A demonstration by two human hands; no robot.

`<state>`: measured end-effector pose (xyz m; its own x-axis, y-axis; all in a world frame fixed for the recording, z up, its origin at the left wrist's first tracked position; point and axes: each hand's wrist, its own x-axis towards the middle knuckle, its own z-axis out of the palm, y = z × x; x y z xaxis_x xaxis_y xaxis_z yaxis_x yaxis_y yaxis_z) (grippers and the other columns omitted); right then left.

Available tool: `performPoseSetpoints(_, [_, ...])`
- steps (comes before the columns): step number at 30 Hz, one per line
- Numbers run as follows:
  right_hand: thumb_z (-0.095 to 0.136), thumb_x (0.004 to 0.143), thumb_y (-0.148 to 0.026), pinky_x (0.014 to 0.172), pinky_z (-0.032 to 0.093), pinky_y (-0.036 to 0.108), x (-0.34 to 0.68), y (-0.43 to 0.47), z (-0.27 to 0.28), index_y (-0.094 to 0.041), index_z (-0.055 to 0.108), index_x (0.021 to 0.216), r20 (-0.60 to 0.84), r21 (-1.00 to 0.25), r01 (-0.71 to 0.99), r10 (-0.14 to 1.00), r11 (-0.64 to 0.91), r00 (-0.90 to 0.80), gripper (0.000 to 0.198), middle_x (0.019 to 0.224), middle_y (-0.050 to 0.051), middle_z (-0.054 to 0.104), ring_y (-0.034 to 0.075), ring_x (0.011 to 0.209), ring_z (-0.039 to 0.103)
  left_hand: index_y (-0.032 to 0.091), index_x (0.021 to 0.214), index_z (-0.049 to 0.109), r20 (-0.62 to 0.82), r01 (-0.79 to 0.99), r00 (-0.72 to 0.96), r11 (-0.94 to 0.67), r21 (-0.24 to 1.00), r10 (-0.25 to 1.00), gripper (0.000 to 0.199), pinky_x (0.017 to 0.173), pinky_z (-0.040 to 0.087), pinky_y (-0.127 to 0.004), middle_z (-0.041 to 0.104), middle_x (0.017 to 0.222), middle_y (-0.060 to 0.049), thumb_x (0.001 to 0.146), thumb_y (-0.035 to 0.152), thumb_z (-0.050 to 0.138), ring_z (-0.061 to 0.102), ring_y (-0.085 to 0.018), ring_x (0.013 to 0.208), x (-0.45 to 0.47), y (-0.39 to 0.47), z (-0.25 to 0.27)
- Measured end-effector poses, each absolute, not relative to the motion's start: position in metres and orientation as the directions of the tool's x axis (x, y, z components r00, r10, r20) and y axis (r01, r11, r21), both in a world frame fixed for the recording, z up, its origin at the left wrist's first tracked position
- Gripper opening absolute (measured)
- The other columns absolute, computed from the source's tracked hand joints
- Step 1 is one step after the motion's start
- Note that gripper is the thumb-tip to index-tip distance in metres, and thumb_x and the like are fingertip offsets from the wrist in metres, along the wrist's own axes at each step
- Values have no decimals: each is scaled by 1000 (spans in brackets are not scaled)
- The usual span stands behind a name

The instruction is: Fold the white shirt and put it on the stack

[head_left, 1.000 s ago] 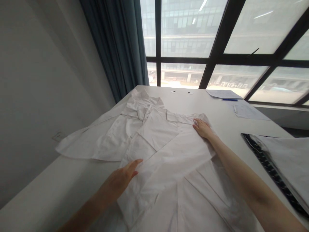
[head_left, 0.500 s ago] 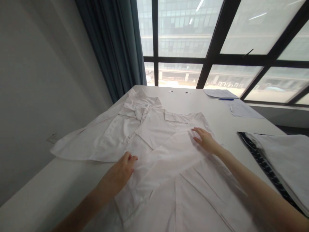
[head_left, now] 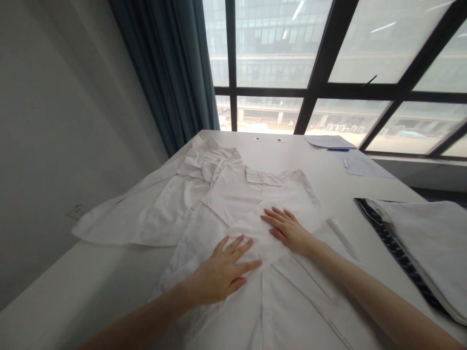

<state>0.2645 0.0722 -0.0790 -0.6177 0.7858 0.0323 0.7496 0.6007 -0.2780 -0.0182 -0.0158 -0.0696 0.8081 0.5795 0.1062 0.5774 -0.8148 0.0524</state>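
Observation:
A white garment with sewn seams and pleats lies spread over the table in front of me; its exact kind I cannot tell. My left hand rests on it with the fingers spread. To the right and slightly farther off, my right hand lies flat on the same cloth, fingers stretched out. Neither hand grips anything. Another white cloth piece, crumpled at its far end, extends to the left and meets the garment; whether they are joined I cannot tell.
Folded white fabric with a black patterned edge lies on the right of the white table. Papers and a blue pen are at the far right corner. A blue curtain and wall stand left, windows beyond.
My left hand has opened from a pinch and moved right onto the cloth. My right hand has come nearer and left, now flat. A fold of cloth beside my right forearm has shifted.

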Motion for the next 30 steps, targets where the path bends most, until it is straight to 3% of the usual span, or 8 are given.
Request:
performPoseSetpoints(7, [23,97,-55,113,17,54,281,129,-89,-33,30,148,4,-190,872,888,451,-459,56,156,1,24,25,144,16,41,146,28,106,540,831,-838,76,546,61,115,6,-47,15,159,-2,91,48,52,18,-29,143,-24,-16,-66])
performPoseSetpoints(12, [24,96,-53,110,21,59,297,170,-98,-32,34,146,56,-174,920,936,352,-348,55,155,4,29,29,142,23,40,145,31,57,529,837,-833,164,543,58,114,10,-50,19,158,-4,91,59,42,18,-30,144,-25,-16,-63])
performPoseSetpoints(18, [30,96,-47,105,26,62,320,205,-101,-29,43,140,113,-187,955,971,230,-211,49,151,9,37,33,137,32,39,142,38,82,520,830,-818,245,552,60,114,14,-53,24,156,-6,87,60,49,22,-31,143,-25,-16,-58])
performPoseSetpoints(23, [38,94,-38,105,30,54,327,209,-99,-26,53,127,180,-204,946,959,254,-219,38,139,8,52,30,131,41,35,139,42,120,568,776,-769,294,619,46,113,22,-48,34,152,-5,94,43,48,29,-24,140,-24,-17,-61])
performPoseSetpoints(26, [40,92,-32,101,38,45,328,207,-96,-20,53,124,208,-207,948,958,241,-198,36,125,11,61,26,118,53,25,135,44,184,669,639,-658,344,747,40,109,33,-39,46,141,-8,95,23,43,41,-19,131,-26,-11,-66])
performPoseSetpoints(30, [36,93,-26,92,42,38,326,211,-90,-14,54,121,240,-202,963,962,179,-129,36,117,14,65,25,110,58,16,126,48,239,822,417,-476,314,877,34,99,41,-42,56,119,-11,92,16,44,51,-22,114,-32,5,-67])
